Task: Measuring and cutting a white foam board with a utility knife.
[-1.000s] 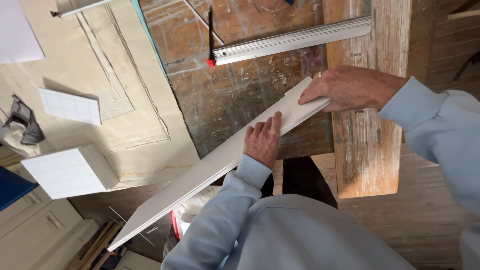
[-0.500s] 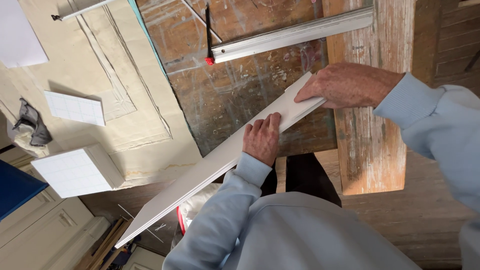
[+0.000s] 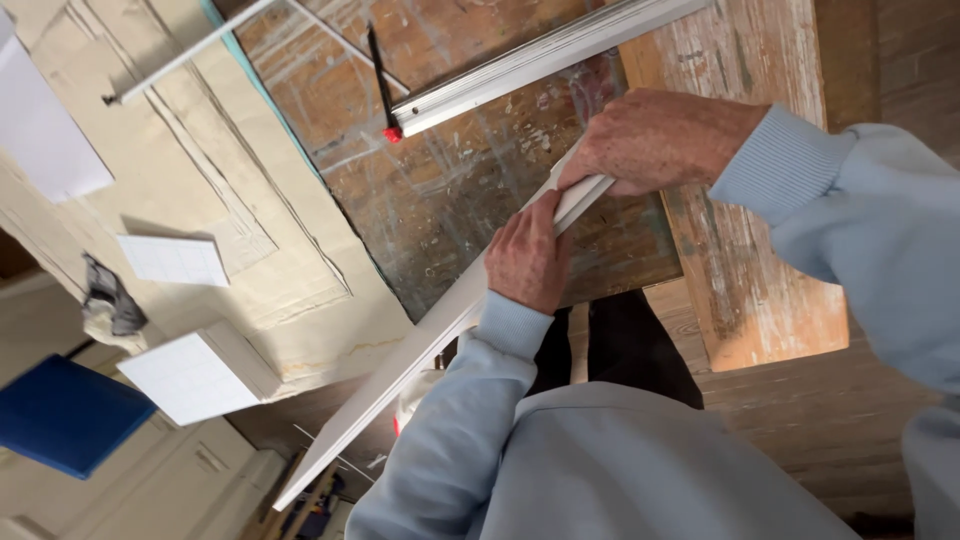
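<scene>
Here, both hands — left hand (image 3: 527,262), right hand (image 3: 655,140) — grip the white boards (image 3: 400,370).

board's (image 3: 420,350) upper end hidden under both hands, metal rail (image 3: 530,62) cut by top edge

smooth matt white boards (image 3: 420,345) lying over a rough, paint-scarred wooden bench (image 3: 450,180); ribbed metal straightedge (image 3: 540,55) gleaming.

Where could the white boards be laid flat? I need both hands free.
Bare worn tabletop lies between the metal rail and the boards. The beige sheet right of the white blocks is bare too. Crowded where left hand and right hand grip the boards.
</scene>
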